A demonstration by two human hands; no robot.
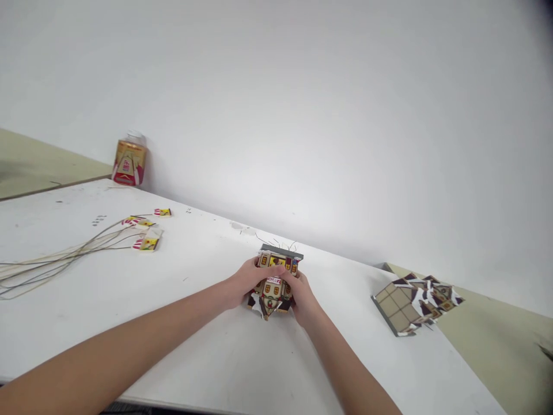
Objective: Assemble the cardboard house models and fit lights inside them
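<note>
**Q:** State the position of the model house and the grip.

**A:** The model house [268, 295] is in front of me, over the middle of the table [207, 363], its grey base [283, 252] pointing away and its roof toward me. My left grip [246, 282] and right grip [304, 295] are closed on opposite sides, thumbs meeting across the front. (I cannot tell whether it bears on the table.)

**Q:** Handling properties?

**A:** Judged by appearance: light, stiff, slightly slick where painted. The snowy roof trim is probably fragile. Hold by the side walls or base; keep pressure off the peak.

**Q:** Markings and surroundings?

**A:** The red-lettered sign [273, 281] seems to end in "SHOP"; blur prevents a certain reading. To my right, a second model house [398, 304] lies at the table's edge, no lettering legible. To my left are small painted pieces [148, 243] with thin wires [82, 250]. Beyond them, near the wall, a gold-and-red container [129, 161] carries characters too small to read.
</note>
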